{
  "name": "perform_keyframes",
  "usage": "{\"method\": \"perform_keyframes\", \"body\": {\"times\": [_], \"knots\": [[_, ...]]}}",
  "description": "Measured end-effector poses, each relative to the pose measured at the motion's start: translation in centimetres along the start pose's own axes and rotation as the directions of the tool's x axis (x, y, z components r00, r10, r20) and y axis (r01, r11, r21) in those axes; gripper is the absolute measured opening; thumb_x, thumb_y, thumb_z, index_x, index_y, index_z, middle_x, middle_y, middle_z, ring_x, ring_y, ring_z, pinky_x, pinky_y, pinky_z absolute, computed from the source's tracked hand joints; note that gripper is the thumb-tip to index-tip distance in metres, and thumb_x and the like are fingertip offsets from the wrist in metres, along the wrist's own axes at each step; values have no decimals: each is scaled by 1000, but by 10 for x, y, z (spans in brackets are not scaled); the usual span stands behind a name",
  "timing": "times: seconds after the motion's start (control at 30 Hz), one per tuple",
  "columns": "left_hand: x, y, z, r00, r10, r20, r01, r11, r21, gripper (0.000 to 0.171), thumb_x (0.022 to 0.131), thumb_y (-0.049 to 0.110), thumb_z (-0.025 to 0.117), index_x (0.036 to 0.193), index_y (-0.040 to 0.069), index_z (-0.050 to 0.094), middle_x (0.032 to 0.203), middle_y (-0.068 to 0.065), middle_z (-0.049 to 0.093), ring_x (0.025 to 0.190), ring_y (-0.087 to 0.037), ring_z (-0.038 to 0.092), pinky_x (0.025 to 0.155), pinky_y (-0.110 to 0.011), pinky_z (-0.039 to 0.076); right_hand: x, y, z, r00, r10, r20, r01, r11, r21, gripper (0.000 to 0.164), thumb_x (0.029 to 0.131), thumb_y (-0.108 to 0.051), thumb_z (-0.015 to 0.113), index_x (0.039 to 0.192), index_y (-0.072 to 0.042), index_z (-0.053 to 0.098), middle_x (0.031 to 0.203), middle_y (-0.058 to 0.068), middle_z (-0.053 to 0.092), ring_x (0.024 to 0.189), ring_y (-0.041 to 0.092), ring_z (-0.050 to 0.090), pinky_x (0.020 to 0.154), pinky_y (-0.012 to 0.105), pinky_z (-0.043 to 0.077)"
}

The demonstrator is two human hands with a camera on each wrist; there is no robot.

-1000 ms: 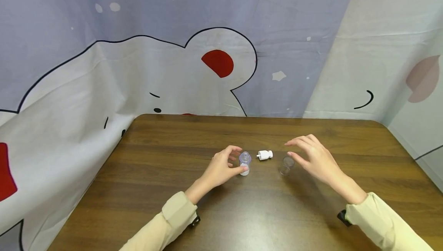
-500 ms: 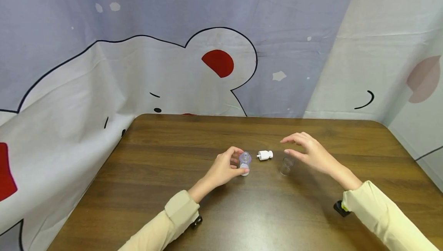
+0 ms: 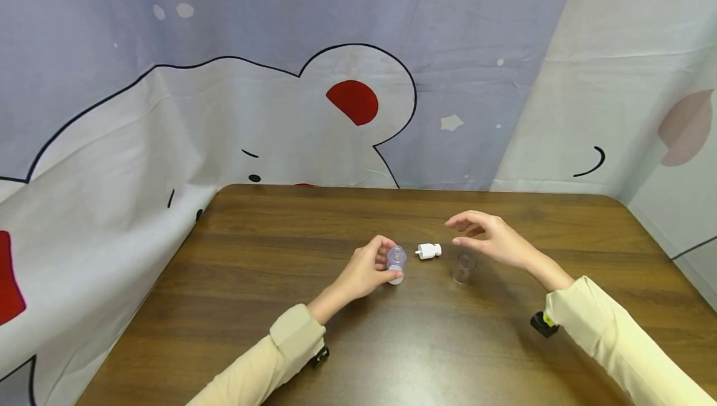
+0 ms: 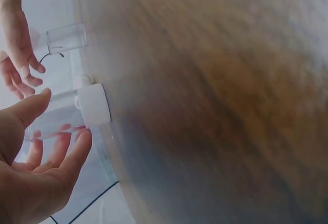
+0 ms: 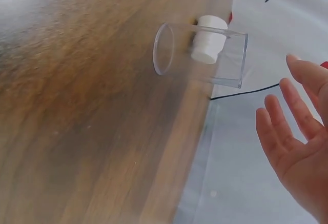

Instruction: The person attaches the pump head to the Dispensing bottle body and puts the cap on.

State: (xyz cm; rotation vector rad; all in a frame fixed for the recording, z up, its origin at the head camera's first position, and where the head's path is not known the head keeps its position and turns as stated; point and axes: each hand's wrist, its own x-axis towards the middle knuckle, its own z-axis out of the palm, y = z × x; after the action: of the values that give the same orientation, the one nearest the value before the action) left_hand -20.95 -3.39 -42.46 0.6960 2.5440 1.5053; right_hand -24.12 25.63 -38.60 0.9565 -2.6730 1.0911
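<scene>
My left hand (image 3: 358, 275) curls its thumb and fingers around a small clear bottle (image 3: 397, 255) with a white base (image 4: 95, 104), standing upright on the table. The thumb lies on its near side and the index finger reaches the far side near the top. My right hand (image 3: 498, 241) hovers with loosely bent fingers and holds nothing. Just below and left of it stands a clear cylindrical cup (image 5: 197, 55). Between the hands, a white plastic piece (image 3: 429, 251) with a narrow tip lies on its side on the table.
The brown wooden table (image 3: 426, 344) has its far edge against a printed curtain (image 3: 252, 113). Dark wrist devices (image 3: 544, 324) show below both sleeves.
My left hand has shifted slightly right and drawn its fingers in around the bottle. My right hand has moved left and slightly up, above the clear cup.
</scene>
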Motion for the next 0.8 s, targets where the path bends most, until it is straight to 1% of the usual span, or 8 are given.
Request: {"method": "perform_keyframes", "body": {"times": [0.13,0.23,0.3,0.4,0.47,0.53,0.7,0.8], "knots": [[2,-2,0,1000,7,20,-6,1000,-16,44,82,4,74,119,1,50,110,-16,63,101,-27,64,84,-27,58,7,2,2,999,17,37,-19,999,42,34,85,-11,72,117,-7,62,114,6,66,97,3,61,85,40,56],[3,-3,0,999,-2,37,3,999,-35,43,83,3,73,119,1,49,110,-17,63,102,-28,64,85,-27,57,14,5,4,998,21,63,-26,997,79,34,85,-10,72,117,-9,62,113,5,66,97,2,61,86,39,56],[4,-4,-1,999,-5,46,7,999,-44,43,83,3,73,119,2,49,110,-16,62,103,-28,64,86,-26,57,17,8,5,997,19,77,-27,995,98,34,85,-10,73,117,-9,62,112,8,67,97,1,60,86,40,56],[4,-3,-1,999,-3,55,6,999,-50,43,84,2,72,119,1,49,111,-17,62,104,-28,64,87,-28,57,21,11,5,995,28,100,-41,991,128,35,84,-10,73,117,-8,61,111,15,66,96,1,60,86,39,57],[5,-3,-1,998,-3,57,6,999,-54,43,84,2,72,119,1,49,111,-17,62,104,-28,64,87,-29,57,23,14,6,992,35,118,-53,987,149,36,84,-11,74,118,-7,61,111,19,66,96,4,61,85,38,57],[5,-3,-1,998,-5,57,8,998,-56,43,83,1,72,119,0,49,111,-17,62,104,-29,64,87,-29,57,24,15,6,990,40,136,-64,983,171,38,83,-10,74,118,-6,61,112,22,65,97,10,62,86,38,57],[5,-3,-2,998,-15,58,18,998,-58,43,83,2,73,119,0,50,110,-17,62,103,-27,64,87,-28,57,29,21,10,986,37,163,-69,978,198,41,82,-7,75,120,1,59,114,24,63,99,19,64,86,40,57],[5,-2,-2,998,-21,63,25,998,-61,43,82,2,74,118,0,50,110,-16,62,103,-27,64,87,-27,57,31,24,14,985,35,167,-69,977,203,42,82,-5,74,120,5,58,113,24,64,99,23,64,86,37,57]]}}
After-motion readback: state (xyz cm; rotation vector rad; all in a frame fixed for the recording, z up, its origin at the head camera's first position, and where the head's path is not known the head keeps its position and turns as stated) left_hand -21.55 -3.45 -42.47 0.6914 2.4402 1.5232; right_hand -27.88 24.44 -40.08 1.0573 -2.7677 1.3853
